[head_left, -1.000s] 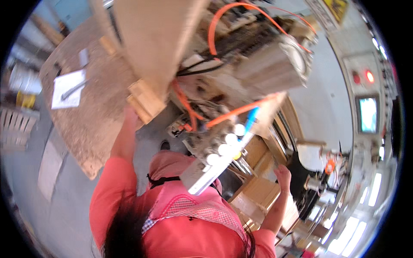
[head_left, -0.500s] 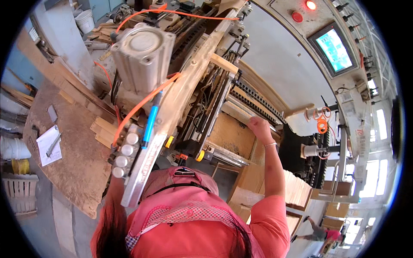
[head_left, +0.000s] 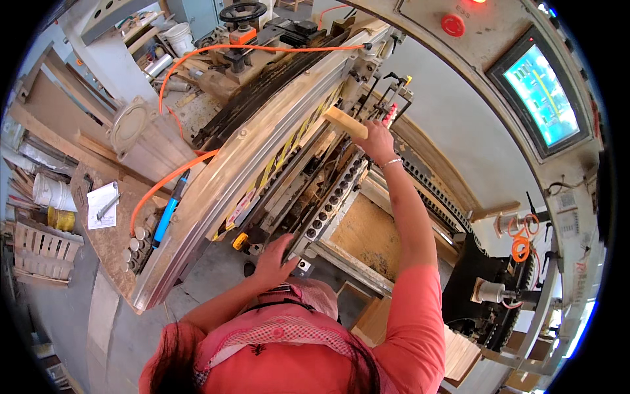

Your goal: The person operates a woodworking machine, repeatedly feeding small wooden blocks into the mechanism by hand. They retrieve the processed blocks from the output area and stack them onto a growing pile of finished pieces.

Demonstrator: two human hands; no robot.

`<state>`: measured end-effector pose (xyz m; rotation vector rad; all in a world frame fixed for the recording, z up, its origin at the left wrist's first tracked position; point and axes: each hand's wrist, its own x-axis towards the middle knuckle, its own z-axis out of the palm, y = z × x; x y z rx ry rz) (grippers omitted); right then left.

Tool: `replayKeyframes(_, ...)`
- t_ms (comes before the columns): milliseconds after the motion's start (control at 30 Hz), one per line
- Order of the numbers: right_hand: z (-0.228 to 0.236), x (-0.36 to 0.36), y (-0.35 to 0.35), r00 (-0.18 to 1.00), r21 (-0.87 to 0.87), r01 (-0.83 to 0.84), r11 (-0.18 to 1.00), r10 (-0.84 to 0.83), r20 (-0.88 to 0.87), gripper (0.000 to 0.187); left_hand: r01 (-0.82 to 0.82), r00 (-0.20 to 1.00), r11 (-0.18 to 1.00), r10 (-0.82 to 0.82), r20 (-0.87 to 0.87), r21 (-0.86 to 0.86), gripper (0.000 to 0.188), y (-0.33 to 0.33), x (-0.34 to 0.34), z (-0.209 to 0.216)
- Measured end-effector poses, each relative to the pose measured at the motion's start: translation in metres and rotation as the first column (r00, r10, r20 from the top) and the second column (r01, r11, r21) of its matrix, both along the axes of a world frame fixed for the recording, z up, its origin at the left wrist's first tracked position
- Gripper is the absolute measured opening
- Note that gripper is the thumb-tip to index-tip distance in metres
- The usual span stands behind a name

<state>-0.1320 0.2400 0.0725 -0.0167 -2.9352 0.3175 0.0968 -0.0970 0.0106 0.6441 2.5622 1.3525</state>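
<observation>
My right hand reaches into the machine, its fingers closed on the near end of a short, pale wooden strip. The strip's far end lies close to the machine's long beam; whether they touch I cannot tell. Low in front of me, my left hand is empty with fingers apart, beside the near end of a metal rail with a row of dark round holes. A yellow knob sits just left of that hand.
A lit screen and a red push button are on the panel at right. An orange air hose loops over the beam near a blue pen-like tool. Paper lies on the left table. Boards are stacked at lower right.
My right hand has moved up and left from the frame onto the wooden strip. My left hand has come into view from behind the beam. The view has shifted, and the row of holes now shows.
</observation>
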Motion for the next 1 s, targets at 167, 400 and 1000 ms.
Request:
replayKeyframes(167, -0.015, -0.039, 0.008, 0.994, 0.109, -0.023, 0.994, 0.011, 0.105, 0.055, -0.010, 0.998, 0.988, -0.001, -0.070, -0.157, 0.054, 0.035, -0.003, -0.022)
replayKeyframes(400, -0.037, -0.065, 0.013, 0.973, 0.092, -0.048, 0.995, 0.026, 0.229, 0.046, -0.031, 0.999, 0.979, 0.038, 0.029, -0.203, 0.052, 0.038, -0.005, -0.016)
replayKeyframes(1000, -0.035, -0.075, 0.032, 0.979, 0.094, -0.066, 0.993, 0.046, 0.200, 0.045, -0.030, 0.998, 0.976, 0.043, 0.056, -0.217, 0.056, 0.038, -0.008, -0.017)
